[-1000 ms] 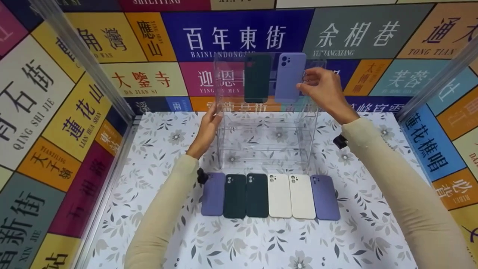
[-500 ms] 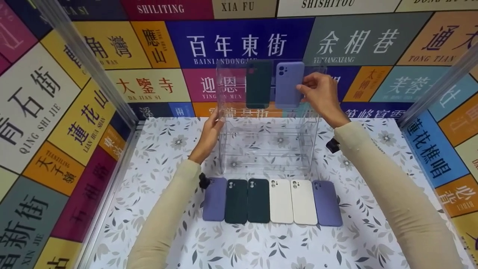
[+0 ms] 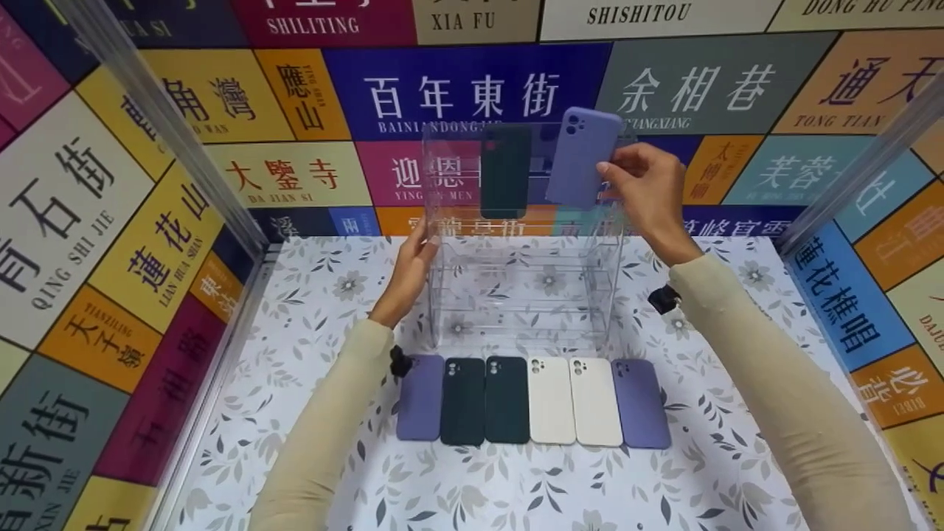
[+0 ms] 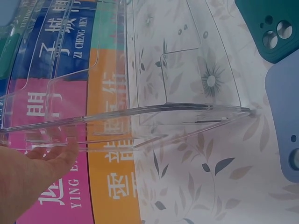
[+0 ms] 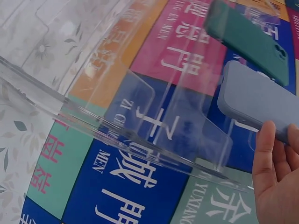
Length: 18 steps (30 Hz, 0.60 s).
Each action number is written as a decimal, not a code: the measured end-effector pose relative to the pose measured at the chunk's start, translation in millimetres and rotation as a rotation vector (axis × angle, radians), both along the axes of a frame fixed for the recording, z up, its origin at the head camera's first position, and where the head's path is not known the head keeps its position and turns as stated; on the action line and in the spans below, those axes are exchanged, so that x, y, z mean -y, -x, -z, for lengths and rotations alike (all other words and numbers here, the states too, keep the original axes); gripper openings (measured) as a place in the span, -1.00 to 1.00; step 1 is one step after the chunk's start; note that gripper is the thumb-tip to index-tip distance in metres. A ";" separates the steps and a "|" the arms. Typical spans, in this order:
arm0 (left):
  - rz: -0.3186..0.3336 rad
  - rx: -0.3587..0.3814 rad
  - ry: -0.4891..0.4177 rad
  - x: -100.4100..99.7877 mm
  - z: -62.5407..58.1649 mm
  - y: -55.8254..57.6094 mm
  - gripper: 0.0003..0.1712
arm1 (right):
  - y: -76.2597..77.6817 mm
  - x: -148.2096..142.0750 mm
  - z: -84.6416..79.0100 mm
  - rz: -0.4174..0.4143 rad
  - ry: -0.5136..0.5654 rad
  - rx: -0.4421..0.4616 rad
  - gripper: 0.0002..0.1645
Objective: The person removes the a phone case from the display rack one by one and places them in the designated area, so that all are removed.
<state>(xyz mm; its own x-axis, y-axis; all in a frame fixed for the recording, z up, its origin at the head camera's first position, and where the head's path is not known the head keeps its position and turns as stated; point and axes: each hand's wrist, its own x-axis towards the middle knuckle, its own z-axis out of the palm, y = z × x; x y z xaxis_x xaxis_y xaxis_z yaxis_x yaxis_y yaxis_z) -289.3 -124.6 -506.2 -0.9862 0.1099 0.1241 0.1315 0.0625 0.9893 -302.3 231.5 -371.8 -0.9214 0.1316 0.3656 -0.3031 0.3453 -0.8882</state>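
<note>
My right hand (image 3: 649,188) pinches a purple phone case (image 3: 586,158) by its right edge; the case is tilted at the top tier of a clear acrylic display rack (image 3: 527,324). Beside it on the same tier stands a dark green phone case (image 3: 504,171), upright. My left hand (image 3: 405,273) holds the rack's left side; in the left wrist view its fingers (image 4: 65,151) curl at the clear panel's edge. In the right wrist view, thumb and fingers grip the purple case (image 5: 259,95), close to the green one (image 5: 247,42).
In front of the rack lies a row of phone cases: purple (image 3: 419,398), dark green (image 3: 463,402), white (image 3: 552,402), and another purple (image 3: 641,404) at the right end. Sign-printed walls (image 3: 472,81) enclose the floral tabletop (image 3: 324,332).
The purple case in my right hand has risen slightly and gone from upright to tilted, its top leaning right. My left hand keeps its place on the rack. The view has shifted a little.
</note>
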 end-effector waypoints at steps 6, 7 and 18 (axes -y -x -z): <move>-0.001 -0.005 0.018 0.3 -0.4 0.6 -0.25 | -15.5 -12.2 0.8 0.000 -0.011 0.002 -0.72; -0.001 -0.006 0.019 0.3 -0.2 0.9 -0.25 | -17.7 -14.0 1.9 -0.002 -0.016 -0.002 -0.72; 0.007 0.015 0.009 0.2 -0.3 -2.5 -0.23 | -38.8 -34.3 17.0 0.023 -0.099 0.002 -0.73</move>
